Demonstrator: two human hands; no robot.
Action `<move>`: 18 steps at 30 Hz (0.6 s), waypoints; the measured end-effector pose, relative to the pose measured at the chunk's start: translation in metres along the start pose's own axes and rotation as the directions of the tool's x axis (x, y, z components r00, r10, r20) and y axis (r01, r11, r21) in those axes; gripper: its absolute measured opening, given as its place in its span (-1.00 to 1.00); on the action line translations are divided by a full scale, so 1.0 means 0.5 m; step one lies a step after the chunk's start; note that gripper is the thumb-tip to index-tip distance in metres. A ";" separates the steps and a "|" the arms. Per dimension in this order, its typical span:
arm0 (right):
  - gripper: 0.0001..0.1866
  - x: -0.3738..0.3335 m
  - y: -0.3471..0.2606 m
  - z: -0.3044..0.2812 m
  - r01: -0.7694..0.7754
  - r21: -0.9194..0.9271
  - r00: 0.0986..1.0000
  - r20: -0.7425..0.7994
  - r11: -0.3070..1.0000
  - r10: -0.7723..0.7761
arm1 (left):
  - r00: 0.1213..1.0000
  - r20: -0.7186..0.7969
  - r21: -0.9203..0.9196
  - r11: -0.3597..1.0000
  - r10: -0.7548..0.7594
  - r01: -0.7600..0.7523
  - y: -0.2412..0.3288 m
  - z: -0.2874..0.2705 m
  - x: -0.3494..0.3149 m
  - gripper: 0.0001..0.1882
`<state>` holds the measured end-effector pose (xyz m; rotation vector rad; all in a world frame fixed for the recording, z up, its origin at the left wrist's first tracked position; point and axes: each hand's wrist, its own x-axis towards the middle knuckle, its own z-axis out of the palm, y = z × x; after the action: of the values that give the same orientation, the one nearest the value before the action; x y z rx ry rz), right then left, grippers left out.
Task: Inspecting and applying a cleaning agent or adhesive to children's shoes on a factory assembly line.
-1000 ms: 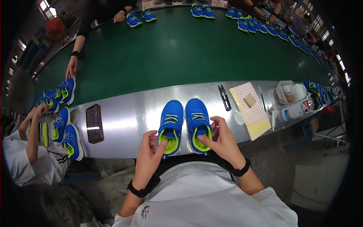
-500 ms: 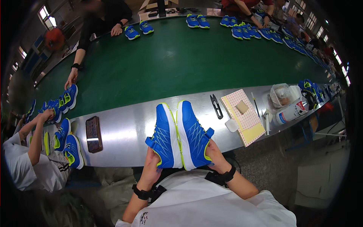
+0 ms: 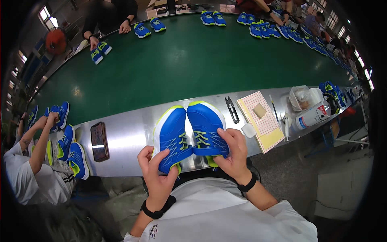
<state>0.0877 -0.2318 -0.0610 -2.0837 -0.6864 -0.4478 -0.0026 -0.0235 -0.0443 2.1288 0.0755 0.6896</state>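
Observation:
Two blue sneakers with lime-green trim and white soles are in my hands over the near metal edge, toes pointing away from me. My left hand [image 3: 158, 171] grips the left sneaker [image 3: 171, 133] by its outer side and heel, thumb near the collar. Around the outer side of the right sneaker [image 3: 206, 125] my right hand [image 3: 234, 151] is closed, with its thumb low by the heel. Laces and straps of both face inward toward each other, and the toes almost touch.
On the metal ledge lie a phone [image 3: 99, 141], black thread snips [image 3: 231, 109], a pink-and-yellow pad [image 3: 262, 121], a small white dish [image 3: 248, 130], a spray can [image 3: 310, 117] and a plastic tub [image 3: 299, 99]. Beyond runs a green belt [image 3: 161, 68] carrying sneakers; co-workers stand around it.
My hands have turned the sneakers from soles together to laces facing each other, uppers showing. Across the belt, a co-worker's hand has carried a pair from the left stack to the far side.

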 end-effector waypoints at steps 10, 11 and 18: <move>-0.31 0.050 0.019 -0.047 -0.436 0.122 0.816 0.473 0.892 0.334 | 0.831 0.357 -0.332 0.773 -0.427 0.540 -0.111 -0.034 0.036 -0.44; -0.34 0.050 0.036 -0.045 -0.528 0.158 0.764 0.517 0.835 0.386 | 0.779 0.448 -0.231 0.785 -0.439 0.575 -0.121 -0.038 0.038 -0.45; -0.43 0.039 0.023 0.015 -0.798 0.603 0.551 0.741 -0.020 0.384 | 0.571 0.629 -0.602 0.135 -0.527 0.787 -0.084 -0.011 0.050 -0.51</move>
<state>0.1104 -0.2253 -0.0620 -1.0165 -0.0038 0.8127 0.0239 0.0138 -0.0627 0.9339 0.4368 -0.1837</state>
